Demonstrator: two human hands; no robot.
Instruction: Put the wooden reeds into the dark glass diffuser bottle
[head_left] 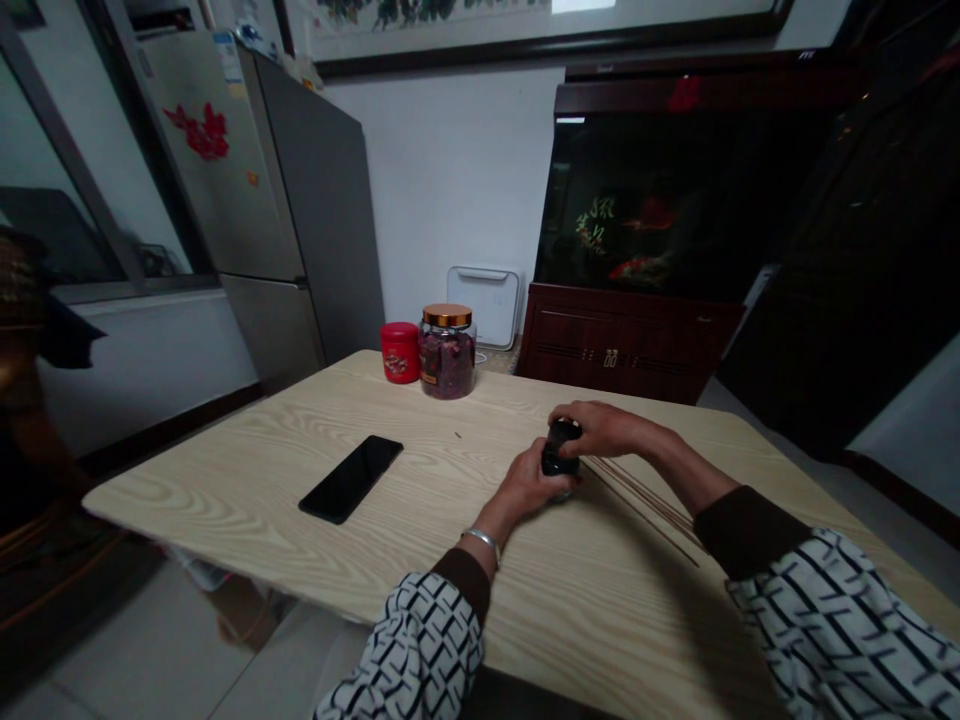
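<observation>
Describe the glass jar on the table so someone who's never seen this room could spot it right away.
Find the pale wood-grain table in front of the grey refrigerator, then look along its far edge. A clear glass jar with a copper-coloured lid stands there, filled with something dark reddish. It's taller than its neighbour, a short red canister, and see-through where that one is opaque.

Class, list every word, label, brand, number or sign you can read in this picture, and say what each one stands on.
Red tin: label too small to read.
Glass jar: orange label too blurred to read.
Refrigerator: sticker near the top too blurred to read.
Black object: no readable text shows.
Nothing can be quoted.
</observation>
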